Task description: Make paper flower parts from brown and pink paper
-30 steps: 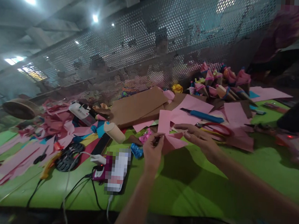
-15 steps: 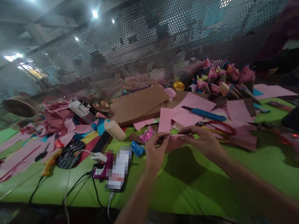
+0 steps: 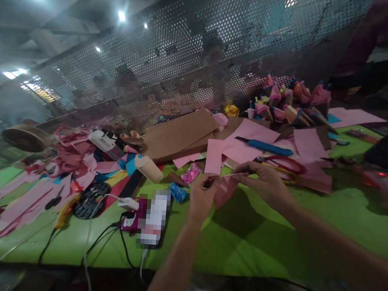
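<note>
A piece of pink paper (image 3: 224, 191) hangs between my two hands, above the green table (image 3: 240, 250). My left hand (image 3: 204, 195) pinches its left end along the top edge. At the other end, the fingers of my right hand (image 3: 261, 181) are closed on the same edge. The paper's lower part droops below the fingers. Just beyond my hands lies a flat pink paper strip (image 3: 214, 156). Scissors with red and yellow handles (image 3: 287, 161) lie behind my right hand, near a blue craft knife (image 3: 269, 147). A crumpled pink wrapper (image 3: 190, 173) is left of the strip.
Brown cardboard (image 3: 178, 133) and pink sheets fill the back. Pink paper figures (image 3: 290, 101) stand at the back right. Left are paper scraps (image 3: 70, 154), a beige tube (image 3: 149, 168), a glue gun (image 3: 66, 209), a pixelated phone (image 3: 154, 220) and cables.
The pink paper between my hands has tilted, its right end slightly higher, and more of its hanging face shows. Both hands keep their grip and have barely moved.
</note>
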